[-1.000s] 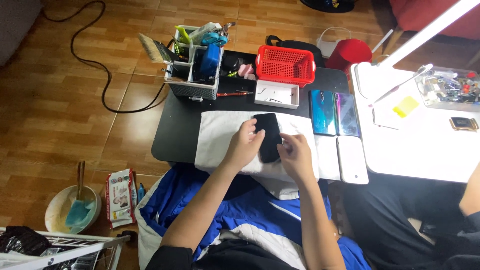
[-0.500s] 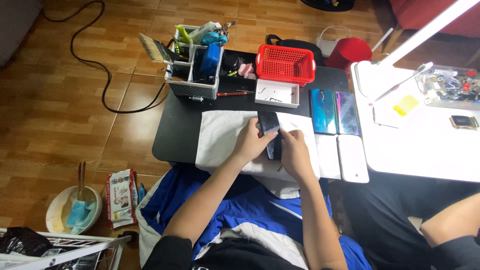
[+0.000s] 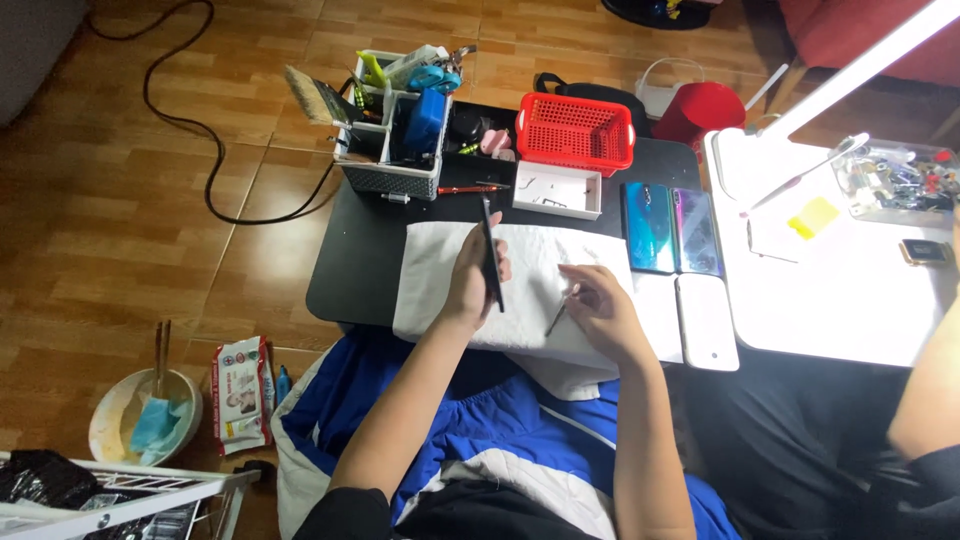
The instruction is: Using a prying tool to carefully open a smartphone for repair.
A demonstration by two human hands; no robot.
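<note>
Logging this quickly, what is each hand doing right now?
Left hand: closed on thin black phone, held edge-on.
Right hand: closed on slim metal tool.

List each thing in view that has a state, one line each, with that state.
Left hand: grips the dark phone.
Dark phone: held on edge above the white cloth.
Right hand: holds a thin tool.
Red basket: upright, looks empty.
Two glossy phones: lying flat, side by side.
</note>
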